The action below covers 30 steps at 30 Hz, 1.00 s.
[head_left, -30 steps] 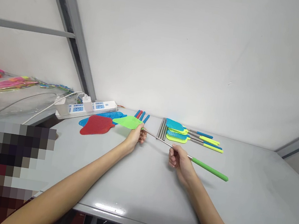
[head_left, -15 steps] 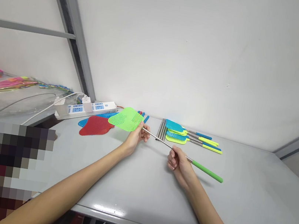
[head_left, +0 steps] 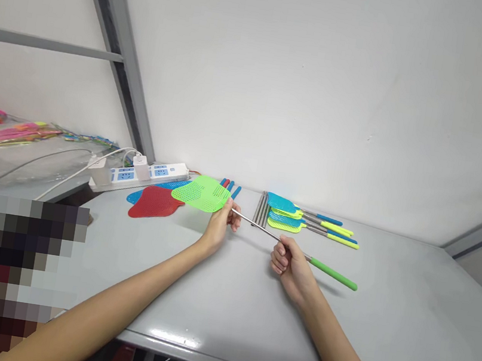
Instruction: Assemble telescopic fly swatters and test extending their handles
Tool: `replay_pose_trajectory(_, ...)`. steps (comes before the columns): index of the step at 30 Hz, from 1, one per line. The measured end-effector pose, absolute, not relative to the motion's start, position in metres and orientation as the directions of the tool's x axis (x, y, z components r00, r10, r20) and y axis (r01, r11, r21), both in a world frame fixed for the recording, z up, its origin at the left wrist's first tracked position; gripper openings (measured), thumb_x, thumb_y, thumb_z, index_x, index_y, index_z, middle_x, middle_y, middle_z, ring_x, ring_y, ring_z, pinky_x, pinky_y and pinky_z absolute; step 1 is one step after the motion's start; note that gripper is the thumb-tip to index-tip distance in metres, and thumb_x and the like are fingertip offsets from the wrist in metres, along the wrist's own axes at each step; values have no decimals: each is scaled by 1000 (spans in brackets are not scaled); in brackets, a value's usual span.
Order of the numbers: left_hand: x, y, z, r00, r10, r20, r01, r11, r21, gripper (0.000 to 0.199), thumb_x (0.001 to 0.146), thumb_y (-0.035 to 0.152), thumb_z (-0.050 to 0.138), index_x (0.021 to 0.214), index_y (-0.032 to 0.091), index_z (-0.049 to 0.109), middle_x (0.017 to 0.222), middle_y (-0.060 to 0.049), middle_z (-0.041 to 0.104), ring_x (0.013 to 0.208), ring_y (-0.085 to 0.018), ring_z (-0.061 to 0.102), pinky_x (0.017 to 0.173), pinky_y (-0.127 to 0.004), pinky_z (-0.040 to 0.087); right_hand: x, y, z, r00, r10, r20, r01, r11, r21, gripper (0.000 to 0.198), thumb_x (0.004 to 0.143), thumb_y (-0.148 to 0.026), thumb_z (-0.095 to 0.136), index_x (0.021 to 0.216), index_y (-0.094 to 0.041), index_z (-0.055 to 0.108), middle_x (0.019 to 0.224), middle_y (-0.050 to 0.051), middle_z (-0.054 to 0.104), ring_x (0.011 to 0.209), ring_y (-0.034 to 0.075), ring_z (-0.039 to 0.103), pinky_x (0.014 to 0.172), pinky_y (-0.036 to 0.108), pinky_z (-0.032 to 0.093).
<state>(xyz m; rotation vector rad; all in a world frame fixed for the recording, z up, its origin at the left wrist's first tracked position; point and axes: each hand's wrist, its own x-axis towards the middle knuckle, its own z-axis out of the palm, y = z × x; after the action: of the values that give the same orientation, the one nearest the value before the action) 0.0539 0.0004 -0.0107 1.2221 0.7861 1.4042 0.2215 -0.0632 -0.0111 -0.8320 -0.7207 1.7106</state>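
Note:
A green fly swatter point(head_left: 201, 193) with a thin metal rod and a green grip is held above the table, slanting down to the right. My left hand point(head_left: 220, 225) pinches it where the perforated head meets the rod. Closed round the rod near the green grip is my right hand point(head_left: 289, 263). Under and left of the green head lie a red swatter head point(head_left: 154, 202) and a blue swatter head point(head_left: 135, 196). Beyond my hands rest metal rods point(head_left: 261, 209) and several fly swatters point(head_left: 285, 203) with blue or yellow heads.
A white power strip point(head_left: 151, 176) with plugged-in chargers and cables stands at the back left. Blue and red handles point(head_left: 231, 186) lie by the wall. Plastic-bagged colourful items point(head_left: 13, 131) are on the far left. The grey table point(head_left: 221, 310) ends at a front edge near me.
The green swatter's head has shifted slightly left and down, and its grip end has moved slightly left and up. Both hands keep their hold on it.

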Motion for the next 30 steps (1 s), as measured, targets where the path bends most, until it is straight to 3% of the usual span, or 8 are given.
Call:
replay_pose_trajectory(8,58,-12,-7,134,932,336,-223,-302,927,35,81,38,31,60,15,45,44,3,45,42,-8,42,46,-21,33,220,-63,-10,-221,956,-191,-522,-281,-805,33,73,-35,47,48,-16,37,38,-7,25,36,5,19,37,20,18)
replay_pose_trajectory(20,68,-23,-11,245,931,269,-204,-222,954,29,79,35,36,62,14,47,47,3,44,43,-8,41,43,-21,32,215,-64,-8,-225,956,-187,-451,-273,-850,37,74,-39,44,46,-16,39,36,-6,27,34,5,21,36,20,17)
replay_pose_trajectory(30,75,-39,-6,468,858,210,-82,-195,977,38,79,38,35,52,13,46,45,3,42,42,-7,40,46,-21,31,210,-66,-13,-262,958,-119,-331,-205,-921,44,75,-47,37,46,-15,44,36,-4,34,32,6,27,36,20,21)
